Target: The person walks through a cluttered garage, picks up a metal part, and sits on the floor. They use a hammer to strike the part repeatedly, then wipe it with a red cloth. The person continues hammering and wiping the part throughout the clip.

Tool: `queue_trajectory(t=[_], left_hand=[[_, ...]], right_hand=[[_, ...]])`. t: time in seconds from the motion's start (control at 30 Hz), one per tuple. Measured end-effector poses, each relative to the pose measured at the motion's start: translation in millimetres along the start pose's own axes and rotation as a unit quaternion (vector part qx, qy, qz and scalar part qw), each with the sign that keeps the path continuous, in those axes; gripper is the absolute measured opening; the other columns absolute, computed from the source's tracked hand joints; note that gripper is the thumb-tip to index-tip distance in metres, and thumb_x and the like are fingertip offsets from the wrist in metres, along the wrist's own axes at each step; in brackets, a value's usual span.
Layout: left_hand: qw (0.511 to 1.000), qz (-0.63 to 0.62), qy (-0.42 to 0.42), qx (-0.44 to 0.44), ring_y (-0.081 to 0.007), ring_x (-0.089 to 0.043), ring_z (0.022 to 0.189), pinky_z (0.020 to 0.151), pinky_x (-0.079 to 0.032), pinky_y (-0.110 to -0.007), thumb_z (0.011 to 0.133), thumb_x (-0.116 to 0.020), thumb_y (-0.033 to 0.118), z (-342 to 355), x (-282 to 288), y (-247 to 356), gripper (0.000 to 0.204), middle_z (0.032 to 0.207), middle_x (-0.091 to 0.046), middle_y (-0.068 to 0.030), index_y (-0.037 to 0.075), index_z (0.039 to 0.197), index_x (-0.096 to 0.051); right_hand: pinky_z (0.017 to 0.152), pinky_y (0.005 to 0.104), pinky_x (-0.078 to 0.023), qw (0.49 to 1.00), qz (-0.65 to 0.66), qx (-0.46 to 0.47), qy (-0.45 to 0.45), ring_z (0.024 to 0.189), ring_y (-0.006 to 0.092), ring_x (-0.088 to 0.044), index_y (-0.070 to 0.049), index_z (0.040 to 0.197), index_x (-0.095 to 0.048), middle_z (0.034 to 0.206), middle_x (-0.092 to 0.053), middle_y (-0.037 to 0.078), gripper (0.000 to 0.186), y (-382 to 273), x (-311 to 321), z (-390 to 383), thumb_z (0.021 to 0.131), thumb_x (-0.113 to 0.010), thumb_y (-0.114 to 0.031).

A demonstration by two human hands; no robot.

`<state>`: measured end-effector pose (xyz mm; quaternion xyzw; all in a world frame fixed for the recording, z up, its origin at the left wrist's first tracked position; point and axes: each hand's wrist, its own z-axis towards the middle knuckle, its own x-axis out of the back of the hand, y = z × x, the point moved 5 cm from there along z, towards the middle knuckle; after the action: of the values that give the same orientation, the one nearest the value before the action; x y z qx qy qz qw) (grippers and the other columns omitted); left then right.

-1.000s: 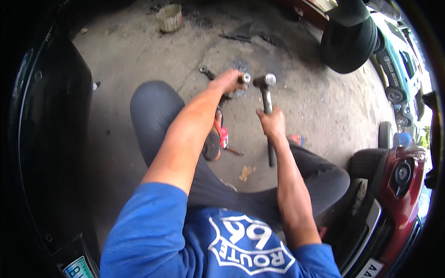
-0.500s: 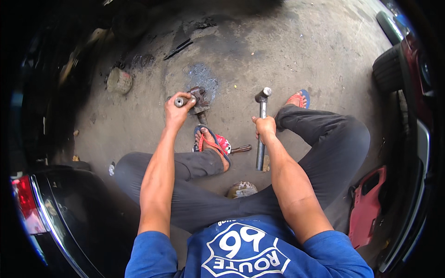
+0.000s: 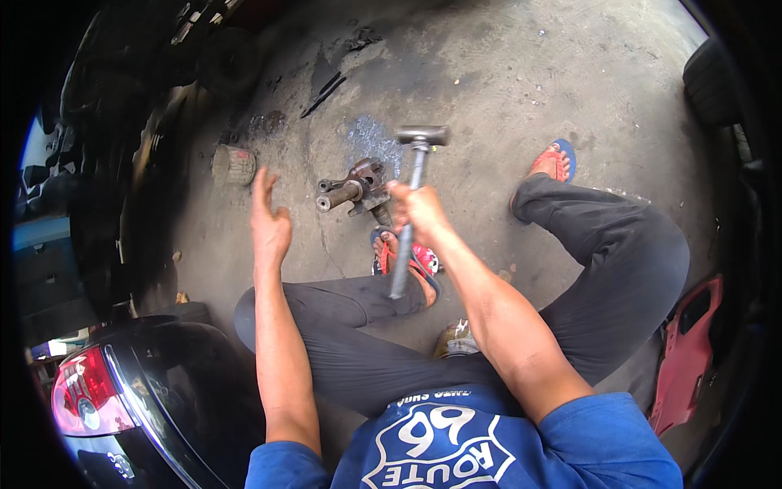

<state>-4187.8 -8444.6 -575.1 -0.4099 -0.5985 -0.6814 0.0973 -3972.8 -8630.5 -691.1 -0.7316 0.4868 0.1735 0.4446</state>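
The right hand (image 3: pixel 419 213) is grasping the hammer (image 3: pixel 423 135), its fingers wrapping around the grey handle; the left hand (image 3: pixel 270 232) is holding nothing, its fingers spreading in the air. The metal part (image 3: pixel 360 187) is resting on the floor (image 3: pixel 489 106) between the hands as seen from above, just beyond the left foot (image 3: pixel 389 243). Its round shaft (image 3: pixel 339 197) is pointing leftward. Whether the part is touching that foot is not showing clearly.

For sound hammer work, the right fingers should be holding firmly without straining, and the hammer's face should be meeting the metal squarely. The left fingers are usefully leaving the metal clear; if steadying it, they should be gripping well away from the striking spot. The lightly covered left foot is probably sitting too near for safety.

Counting: one hammer, one metal part, one bucket (image 3: pixel 234 165) and one black long-handled tool (image 3: pixel 323 94) are showing; two sandals (image 3: pixel 569 151) are covering two feet, the right foot (image 3: pixel 552 168) standing well apart.
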Motion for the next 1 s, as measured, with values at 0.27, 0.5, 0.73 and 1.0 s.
queue_trajectory(t=[0.27,0.5,0.73,1.0], left_hand=[[0.906,-0.256,-0.001,0.338,-0.0586,-0.03,0.148,0.107,-0.046,-0.07,0.109,-0.043,0.052,-37.3,-29.1,-58.0,0.078,0.166,-0.026,-0.0288,0.014,0.168,-0.007],[0.901,-0.319,0.057,0.288,-0.0583,-0.027,0.149,0.109,-0.045,-0.068,0.106,-0.048,0.059,-9.7,-30.6,-31.5,0.091,0.168,-0.016,-0.0302,0.007,0.166,-0.005],[0.948,-0.087,-0.105,0.287,-0.0413,-0.049,0.14,0.097,-0.056,-0.056,0.099,-0.06,0.063,-2.2,-78.7,13.8,0.093,0.16,-0.038,-0.0284,0.005,0.163,-0.025],[0.98,0.003,0.156,0.128,-0.0324,-0.053,0.139,0.113,-0.043,-0.045,0.107,-0.055,0.038,42.2,-5.6,42.8,0.062,0.152,-0.053,-0.0218,0.009,0.159,-0.037]], right_hand=[[0.038,0.0319,-0.039,0.968,-0.242,-0.064,0.012,0.042,0.0123,-0.05,-0.001,0.082,-0.059,0.056,-0.055,0.004,0.021,11.2,-10.6,-11.7,0.092,-0.075,-0.01],[0.04,0.0289,-0.039,0.935,-0.295,-0.192,-0.054,0.045,0.0087,-0.048,-0.004,0.089,-0.059,0.061,-0.054,-0.001,0.02,16.0,-29.1,-7.7,0.091,-0.078,-0.011],[0.039,0.0299,-0.039,0.955,-0.292,0.053,0.0,0.044,0.0096,-0.048,-0.004,0.091,-0.061,0.062,-0.054,-0.001,0.021,-15.9,-27.6,-15.0,0.09,-0.08,-0.013],[0.04,0.0283,-0.043,0.971,-0.226,0.078,0.006,0.045,0.0078,-0.048,-0.009,0.083,-0.054,0.058,-0.049,-0.005,0.025,-115.8,-29.6,-9.3,0.091,-0.076,-0.018]])
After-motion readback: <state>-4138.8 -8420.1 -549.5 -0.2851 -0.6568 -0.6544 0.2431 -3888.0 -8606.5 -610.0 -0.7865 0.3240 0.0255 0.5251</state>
